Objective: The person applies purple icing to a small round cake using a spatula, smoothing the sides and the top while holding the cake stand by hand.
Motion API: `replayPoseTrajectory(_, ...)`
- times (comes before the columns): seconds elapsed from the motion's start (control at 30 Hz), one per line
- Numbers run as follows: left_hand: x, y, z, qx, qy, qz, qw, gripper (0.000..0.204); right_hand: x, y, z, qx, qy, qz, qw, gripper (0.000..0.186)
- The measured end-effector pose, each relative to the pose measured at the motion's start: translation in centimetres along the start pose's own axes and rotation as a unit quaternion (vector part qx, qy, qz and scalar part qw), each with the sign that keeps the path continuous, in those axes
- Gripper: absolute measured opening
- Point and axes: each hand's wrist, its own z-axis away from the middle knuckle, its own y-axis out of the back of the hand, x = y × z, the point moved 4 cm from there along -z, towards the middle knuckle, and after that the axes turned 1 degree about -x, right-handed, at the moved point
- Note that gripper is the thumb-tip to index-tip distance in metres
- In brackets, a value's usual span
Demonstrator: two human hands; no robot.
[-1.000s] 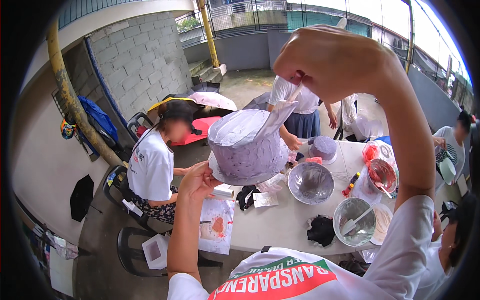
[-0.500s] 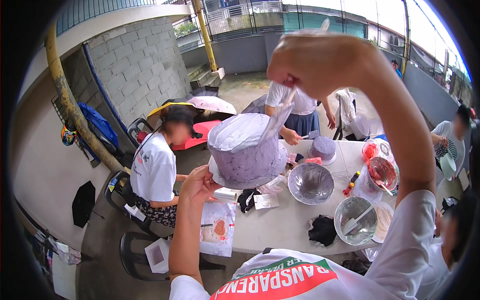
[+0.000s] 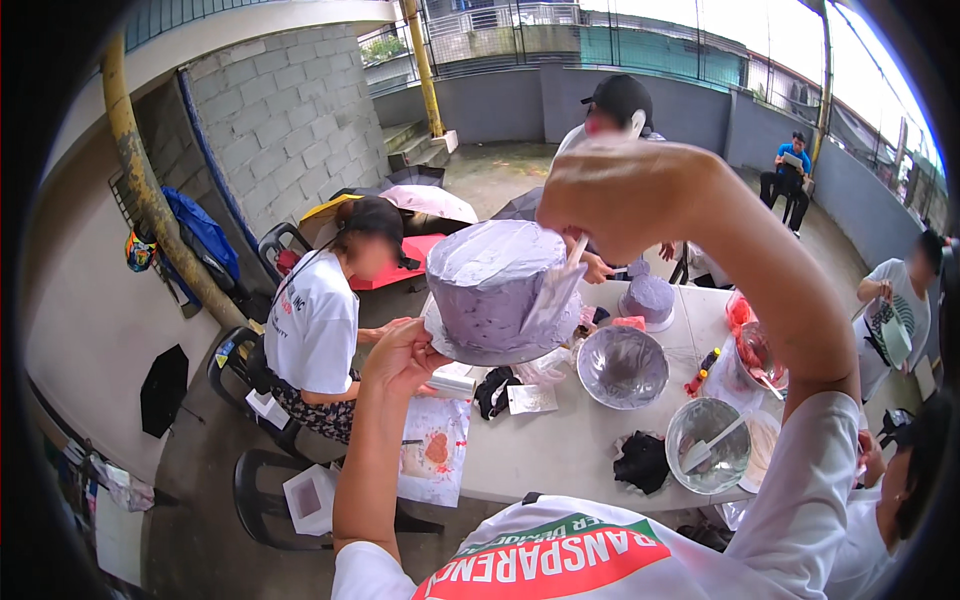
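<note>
A round cake [image 3: 490, 295] covered in pale purple icing is held up in front of me, above the table. Its top and side look fairly smooth, with some streaks. My left hand [image 3: 402, 352] grips the rim of the round cake board [image 3: 500, 357] from the left, its fingers partly hidden below. Higher up on the right, my right hand [image 3: 620, 198] is closed around the handle of a spatula [image 3: 553, 300]. The icing-smeared blade points down and lies along the right side of the cake.
The white table [image 3: 560, 450] bears a metal bowl [image 3: 622, 368], a second bowl [image 3: 690, 455] with a white spatula, a black cloth [image 3: 641, 462] and a smaller purple cake [image 3: 648, 298]. A person [image 3: 315, 320] sits at the left; others stand across and at the right. Open umbrellas [image 3: 430, 200] lie behind.
The spatula blade has come down from near the cake's upper edge to its right side. My right hand has lowered slightly, and the cake sits a little farther right in view.
</note>
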Motion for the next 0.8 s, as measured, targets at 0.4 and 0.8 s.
replayPoseTrajectory(0.4,0.4,1.6,-0.8,0.012,-0.041,-0.046,0.998,0.013,-1.7,1.2,0.9,0.096,0.015,0.046,0.994,0.01)
replayPoseTrajectory(0.8,0.7,-1.9,-0.1,0.039,-0.041,-0.067,0.996,0.016,-1.2,5.7,2.4,0.177,0.007,0.075,0.981,0.012)
